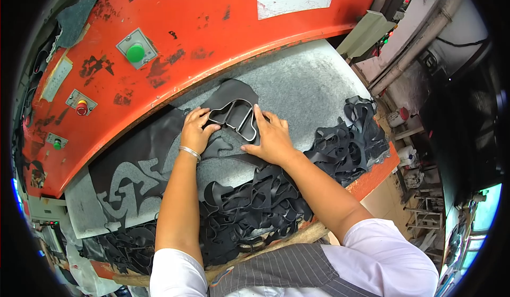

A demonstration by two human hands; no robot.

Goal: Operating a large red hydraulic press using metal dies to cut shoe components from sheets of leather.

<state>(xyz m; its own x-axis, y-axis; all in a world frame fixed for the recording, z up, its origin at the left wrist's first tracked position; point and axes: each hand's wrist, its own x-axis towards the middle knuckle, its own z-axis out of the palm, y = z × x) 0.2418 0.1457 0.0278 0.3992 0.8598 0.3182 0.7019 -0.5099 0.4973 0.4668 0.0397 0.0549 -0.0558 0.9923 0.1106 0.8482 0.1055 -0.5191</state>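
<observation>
A metal cutting die, a curved outline with crossbars inside, stands on a piece of black leather in the middle of the cutting board. My left hand grips its left side, fingertips and thumb at the edge. On the opposite side, my right hand holds the die between its forefinger and thumb, the other fingers lying to the right. The leather reaches past the die at the top. Left of my left wrist lies a larger leather sheet with curved shapes cut out of it.
Heaps of black leather scraps line the board's near edge and right end. Beyond the board, a red press beam spans the view, carrying a green button and a red knob. A control box stands at the far right.
</observation>
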